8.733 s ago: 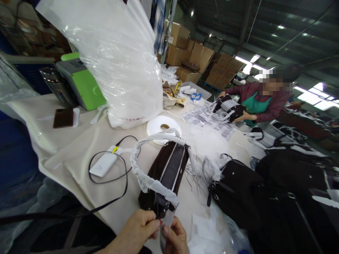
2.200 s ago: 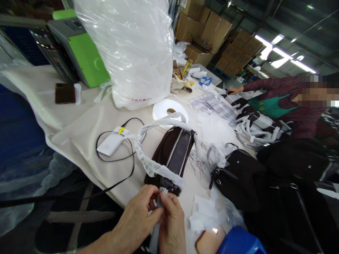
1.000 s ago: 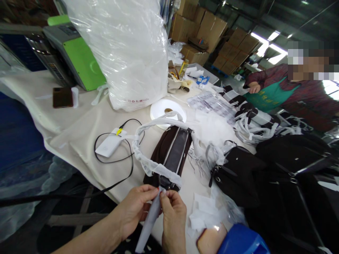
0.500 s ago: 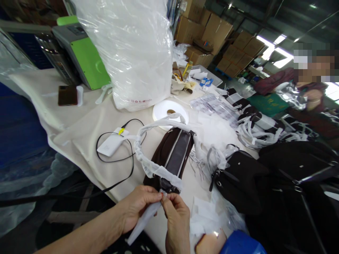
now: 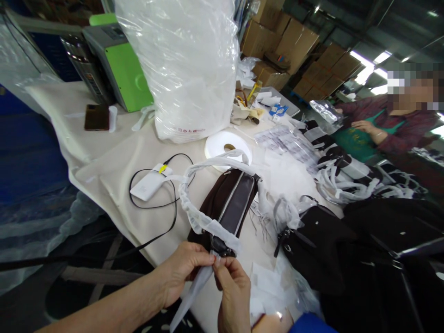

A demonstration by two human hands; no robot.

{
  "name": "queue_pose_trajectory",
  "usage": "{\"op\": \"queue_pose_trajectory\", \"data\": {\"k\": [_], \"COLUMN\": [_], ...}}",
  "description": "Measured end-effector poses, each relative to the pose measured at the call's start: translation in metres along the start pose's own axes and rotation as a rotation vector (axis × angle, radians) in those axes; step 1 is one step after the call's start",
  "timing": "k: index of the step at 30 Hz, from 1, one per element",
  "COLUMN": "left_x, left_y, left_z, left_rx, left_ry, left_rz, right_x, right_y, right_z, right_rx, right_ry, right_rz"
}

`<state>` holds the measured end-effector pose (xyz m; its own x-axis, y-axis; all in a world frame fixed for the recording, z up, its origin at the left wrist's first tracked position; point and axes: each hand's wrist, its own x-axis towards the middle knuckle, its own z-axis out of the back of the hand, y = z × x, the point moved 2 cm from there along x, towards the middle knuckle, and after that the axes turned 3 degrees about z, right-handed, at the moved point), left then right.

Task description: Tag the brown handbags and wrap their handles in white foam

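A dark brown handbag [image 5: 231, 203] with zips lies on the cloth-covered table, and its strap [image 5: 197, 215] is wrapped in white tissue paper. At the bag's near end, my left hand [image 5: 187, 268] pinches a strip of white tissue paper [image 5: 191, 298] that hangs down toward me. Close against it, my right hand [image 5: 231, 282] pinches the same strip, fingertips almost touching those of the left. The exact spot between the fingertips is partly hidden.
Left of the bag lie a white power bank [image 5: 151, 184] and its black cable. A tape roll [image 5: 227, 149] and a large plastic bag [image 5: 194, 92] stand behind. More dark bags [image 5: 322, 240] pile up on the right. Across the table is a co-worker in a green apron [image 5: 364, 138].
The view has shifted slightly. My hands stay pinched at the same place. The co-worker's hands and the silvery plastic have moved up and to the left.
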<state>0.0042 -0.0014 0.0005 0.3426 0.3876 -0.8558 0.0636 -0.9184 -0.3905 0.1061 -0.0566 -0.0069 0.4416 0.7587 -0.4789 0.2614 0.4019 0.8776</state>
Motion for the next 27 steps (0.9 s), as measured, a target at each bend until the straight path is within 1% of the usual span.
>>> {"op": "queue_pose_trajectory", "data": {"k": [1,2,3,4,5,6,7,8,9,10,12,17,19,23,25,27], "left_x": [0.001,0.002,0.003,0.004,0.004,0.003,0.002,0.002,0.001,0.000,-0.001,0.002,0.004,0.004,0.002,0.002], "left_y": [0.001,0.002,0.003,0.003,0.003,0.002,0.000,-0.002,-0.004,-0.006,-0.009,-0.006,-0.003,0.004,0.006,0.005], "left_z": [0.000,0.001,0.001,0.000,0.000,-0.001,-0.002,-0.002,-0.003,-0.003,-0.002,0.001,0.003,0.004,0.004,0.003], "left_rx": [-0.025,-0.059,-0.096,-0.133,-0.164,-0.185,-0.199,-0.207,-0.206,-0.197,-0.162,-0.061,-0.081,-0.179,-0.205,-0.195], "left_ry": [0.010,0.028,0.057,0.094,0.129,0.157,0.178,0.188,0.189,0.182,0.177,0.249,0.243,0.256,0.264,0.242], "left_rz": [0.014,0.027,0.040,0.052,0.063,0.075,0.086,0.094,0.102,0.103,0.100,0.145,0.114,0.024,0.016,0.035], "right_x": [-0.001,-0.003,-0.004,-0.004,-0.004,-0.004,-0.001,0.002,0.006,0.011,0.021,0.034,0.036,0.039,0.040,0.040], "right_y": [0.001,0.002,0.005,0.008,0.012,0.017,0.021,0.025,0.029,0.034,0.044,0.065,0.068,0.069,0.069,0.071], "right_z": [0.002,0.004,0.007,0.011,0.014,0.016,0.018,0.020,0.021,0.022,0.022,0.012,0.008,0.002,0.002,0.002], "right_rx": [-0.044,-0.109,-0.193,-0.293,-0.401,-0.511,-0.616,-0.705,-0.783,-0.848,-0.939,-1.107,-1.140,-1.170,-1.159,-1.153], "right_ry": [-0.027,-0.066,-0.109,-0.138,-0.135,-0.083,0.009,0.118,0.226,0.318,0.455,0.689,0.766,0.853,0.873,0.894], "right_rz": [0.041,0.120,0.246,0.413,0.597,0.777,0.927,1.033,1.094,1.125,1.149,1.128,1.105,1.098,1.095,1.077]}}
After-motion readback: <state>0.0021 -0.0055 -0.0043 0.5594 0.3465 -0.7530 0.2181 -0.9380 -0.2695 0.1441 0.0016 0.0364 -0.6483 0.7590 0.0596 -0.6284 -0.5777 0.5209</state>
